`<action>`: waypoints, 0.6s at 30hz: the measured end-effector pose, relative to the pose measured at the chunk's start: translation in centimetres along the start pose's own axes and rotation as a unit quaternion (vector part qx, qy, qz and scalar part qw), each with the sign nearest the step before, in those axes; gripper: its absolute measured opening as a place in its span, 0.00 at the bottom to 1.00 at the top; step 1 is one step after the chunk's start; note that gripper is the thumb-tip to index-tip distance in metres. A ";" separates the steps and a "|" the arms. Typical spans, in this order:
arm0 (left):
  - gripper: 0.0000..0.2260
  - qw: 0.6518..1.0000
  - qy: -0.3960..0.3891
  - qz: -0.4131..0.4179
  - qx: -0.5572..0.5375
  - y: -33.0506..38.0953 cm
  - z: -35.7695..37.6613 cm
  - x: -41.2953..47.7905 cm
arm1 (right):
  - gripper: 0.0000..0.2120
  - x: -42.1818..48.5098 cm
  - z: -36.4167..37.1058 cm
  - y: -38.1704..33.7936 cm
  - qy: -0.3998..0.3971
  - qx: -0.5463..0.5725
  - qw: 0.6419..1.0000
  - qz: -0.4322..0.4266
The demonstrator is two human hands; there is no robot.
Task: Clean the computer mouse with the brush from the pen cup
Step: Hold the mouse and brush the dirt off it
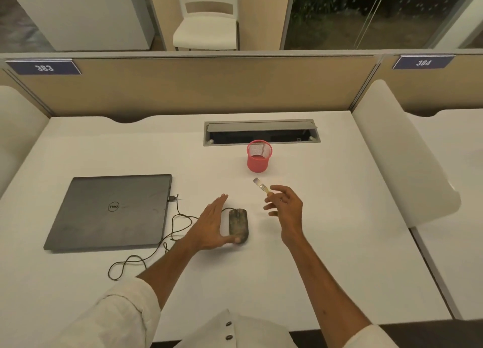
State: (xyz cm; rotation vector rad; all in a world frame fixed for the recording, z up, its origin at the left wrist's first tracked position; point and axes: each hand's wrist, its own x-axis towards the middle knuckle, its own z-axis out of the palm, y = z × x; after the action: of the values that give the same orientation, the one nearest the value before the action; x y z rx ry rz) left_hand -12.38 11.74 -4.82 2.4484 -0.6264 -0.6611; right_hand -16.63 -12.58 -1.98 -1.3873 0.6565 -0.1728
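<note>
Mouse (238, 225) front and centre on the white desk (326, 243), dusty-looking, its cable (167, 232) snaking off to the closed laptop (109, 211) far left. Starting there: laptop lid down, cable plugged into its right edge, loose loops trailing toward the near side. Moving right, the left hand (213, 227) sits flat and spread just beside the mouse, thumb touching its near end, bracing it rather than gripping. Then the right hand (283, 207), raised off the desk, pinching the brush (261, 186) by its handle between thumb and fingers, bristle end aimed up and away toward the pink mesh pen cup (258, 156). That cup looks empty, so fetching seems done; this reads as the start of cleaning. Next move calls for turning the bristles down and across to the mouse while the left hand steadies it. Beyond, an open cable hatch (261, 132), a tan partition (209, 86), a white chair (206, 26) behind.
</note>
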 end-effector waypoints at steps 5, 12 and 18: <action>0.63 1.000 -0.019 -0.003 0.024 -0.5 1.3 -1.2 | 0.05 -1.6 -1.2 1.7 0.000 0.049 0.996 0.070; 0.62 0.998 -0.019 0.004 0.066 -0.4 1.4 -1.3 | 0.07 -2.8 -1.4 3.7 0.034 0.147 0.975 0.162; 0.62 0.998 -0.010 -0.010 0.063 0.0 1.1 -0.8 | 0.12 -2.8 -1.7 4.6 0.060 0.124 0.974 0.182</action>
State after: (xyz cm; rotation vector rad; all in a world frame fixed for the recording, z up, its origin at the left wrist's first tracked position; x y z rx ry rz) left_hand -13.60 11.78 -5.39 2.5708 -0.6709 -0.6737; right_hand -21.03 -11.71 -5.48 -1.0023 0.9449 -0.0435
